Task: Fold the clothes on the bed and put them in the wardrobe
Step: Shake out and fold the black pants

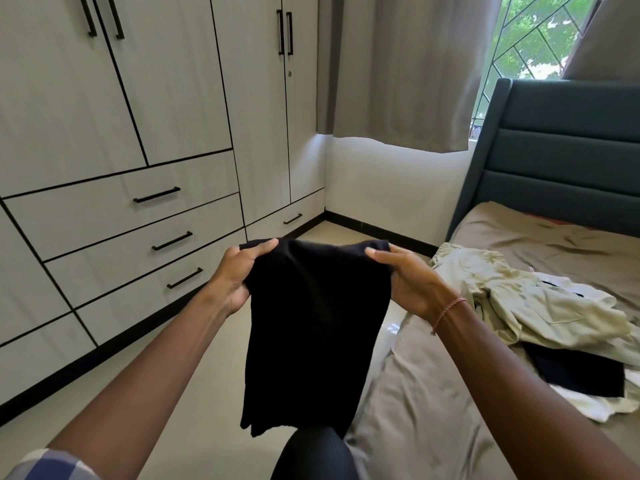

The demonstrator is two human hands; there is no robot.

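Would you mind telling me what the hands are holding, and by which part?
Both hands, left and right, pinch the black garment by its two top corners; the rest hangs free.

I see bright daylight coming through the window point(530, 39) at upper right, leaving a glare patch on the floor point(390, 329). Wide-angle distortion bends the wardrobe point(138, 116) lines; the black garment point(311, 323) reads as flat black.

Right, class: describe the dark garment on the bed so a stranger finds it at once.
Find the bed with the teal headboard. A heap of cream clothes lies on it. The dark garment sticks out beneath them, black against their pale cloth.
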